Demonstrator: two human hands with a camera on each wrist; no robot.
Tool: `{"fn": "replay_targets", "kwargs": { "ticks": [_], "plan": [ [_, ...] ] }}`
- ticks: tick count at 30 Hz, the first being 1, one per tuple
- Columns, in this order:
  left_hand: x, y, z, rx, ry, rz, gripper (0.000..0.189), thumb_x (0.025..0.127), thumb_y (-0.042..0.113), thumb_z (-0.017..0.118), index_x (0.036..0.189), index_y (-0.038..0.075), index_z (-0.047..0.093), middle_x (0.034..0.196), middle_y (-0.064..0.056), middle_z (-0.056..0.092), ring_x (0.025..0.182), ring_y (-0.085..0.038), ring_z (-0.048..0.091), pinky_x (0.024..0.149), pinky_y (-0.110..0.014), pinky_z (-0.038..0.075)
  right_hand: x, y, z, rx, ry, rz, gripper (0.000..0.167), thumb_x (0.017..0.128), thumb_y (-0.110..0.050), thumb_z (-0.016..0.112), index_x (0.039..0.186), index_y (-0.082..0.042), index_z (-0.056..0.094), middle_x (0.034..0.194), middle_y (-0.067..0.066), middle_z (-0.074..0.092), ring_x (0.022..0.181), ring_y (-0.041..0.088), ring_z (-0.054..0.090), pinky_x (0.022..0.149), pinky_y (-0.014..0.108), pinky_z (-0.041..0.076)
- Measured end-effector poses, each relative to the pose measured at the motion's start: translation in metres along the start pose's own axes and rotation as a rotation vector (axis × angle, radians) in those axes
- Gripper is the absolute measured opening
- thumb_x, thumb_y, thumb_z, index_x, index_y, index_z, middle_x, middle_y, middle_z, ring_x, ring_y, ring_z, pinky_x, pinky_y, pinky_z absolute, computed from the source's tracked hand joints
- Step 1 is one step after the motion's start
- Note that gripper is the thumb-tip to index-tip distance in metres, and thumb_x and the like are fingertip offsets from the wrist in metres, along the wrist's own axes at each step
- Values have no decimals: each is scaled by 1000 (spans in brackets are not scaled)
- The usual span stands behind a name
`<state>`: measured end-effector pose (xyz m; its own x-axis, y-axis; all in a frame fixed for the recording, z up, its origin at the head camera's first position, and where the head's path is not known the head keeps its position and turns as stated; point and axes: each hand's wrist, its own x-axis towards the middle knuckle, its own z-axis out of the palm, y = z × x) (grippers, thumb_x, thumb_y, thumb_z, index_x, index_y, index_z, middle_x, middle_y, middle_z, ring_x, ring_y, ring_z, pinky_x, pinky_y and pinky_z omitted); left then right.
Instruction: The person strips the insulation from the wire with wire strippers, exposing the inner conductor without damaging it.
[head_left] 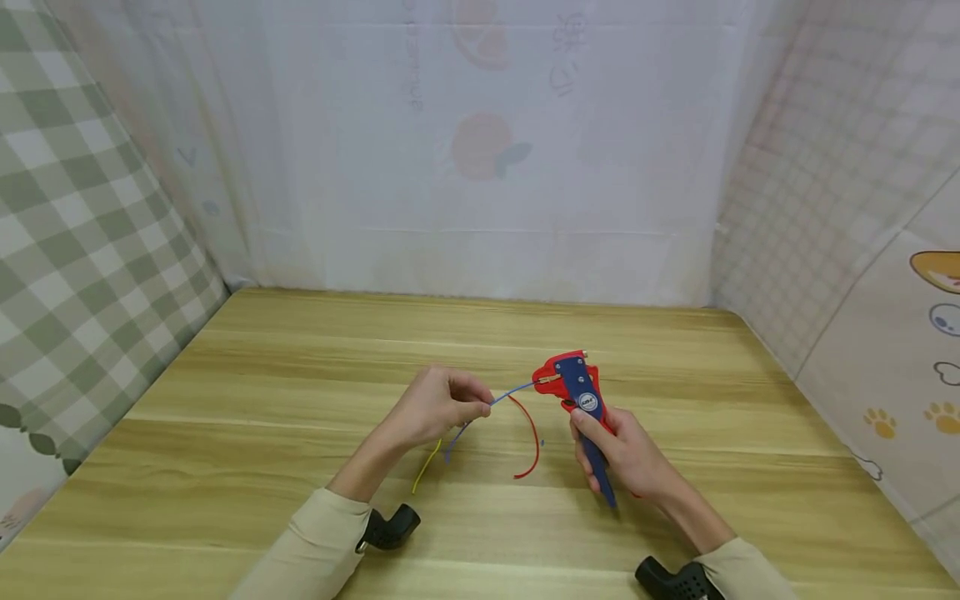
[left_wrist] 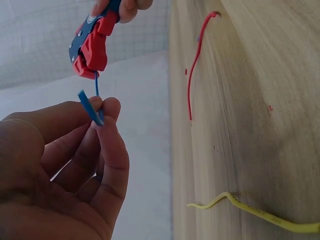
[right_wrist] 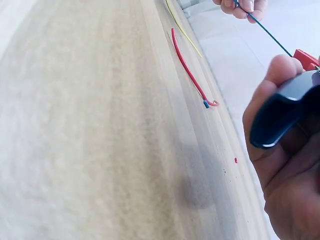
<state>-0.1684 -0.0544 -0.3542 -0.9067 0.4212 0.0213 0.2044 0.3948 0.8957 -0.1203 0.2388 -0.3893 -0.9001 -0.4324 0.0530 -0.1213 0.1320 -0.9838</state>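
Observation:
Between thumb and fingertips my left hand [head_left: 438, 406] pinches a blue wire [head_left: 512, 392], and a short tail of it sticks out past the fingers in the left wrist view. The wire's other end runs into the red jaws of a blue-and-red wire stripper [head_left: 577, 385]. My right hand [head_left: 622, 450] grips the stripper by its handles, thumb on the dark blue side. Both hands hold the wire and tool above the table. Inside the jaws, the wire's tip is hidden.
A curved red wire [head_left: 537, 442] lies on the wooden table [head_left: 300, 533] between the hands. Near the left hand lies a yellow wire [head_left: 426, 468]. A small blue scrap [right_wrist: 206, 104] is beside the red wire, with tiny red bits [right_wrist: 236, 160] around. Printed cloth walls [head_left: 480, 267] stand behind and at both sides.

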Motion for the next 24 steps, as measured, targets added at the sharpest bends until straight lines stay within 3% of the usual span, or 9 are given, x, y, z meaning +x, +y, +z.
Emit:
{"fn": "replay_targets", "kwargs": {
  "ticks": [7, 11, 14, 24],
  "plan": [
    [1, -1, 1, -23, 4, -19, 10, 91, 5, 77, 100, 0, 80, 86, -10, 77, 64, -8, 61, 65, -24, 52, 1, 0, -3, 81, -44, 16, 36, 116, -21, 41, 109, 14, 47, 78, 3, 68, 63, 17, 73, 63, 40, 64],
    [2, -3, 2, -34, 21, -39, 10, 91, 3, 77, 99, -1, 79, 81, -5, 75, 61, -8, 61, 64, -26, 53, 2, -1, -5, 161, -39, 26, 31, 116, -22, 41, 114, 7, 51, 88, 6, 72, 75, 22, 78, 74, 45, 66],
    [3, -4, 2, -58, 26, -56, 8, 90, 2, 77, 97, -1, 78, 77, -1, 73, 60, -9, 62, 63, -26, 56, 1, 0, -6, 184, -22, 25, 29, 116, -23, 39, 116, 3, 52, 90, 5, 73, 78, 23, 79, 77, 43, 66],
    [5, -14, 8, -81, 32, -133, 6, 87, -2, 79, 88, -1, 72, 75, -6, 72, 59, -11, 65, 60, -28, 60, 2, 5, -8, 203, -39, 12, 30, 117, -23, 38, 118, 3, 53, 92, 5, 74, 80, 22, 79, 77, 41, 66]
  ]
}}
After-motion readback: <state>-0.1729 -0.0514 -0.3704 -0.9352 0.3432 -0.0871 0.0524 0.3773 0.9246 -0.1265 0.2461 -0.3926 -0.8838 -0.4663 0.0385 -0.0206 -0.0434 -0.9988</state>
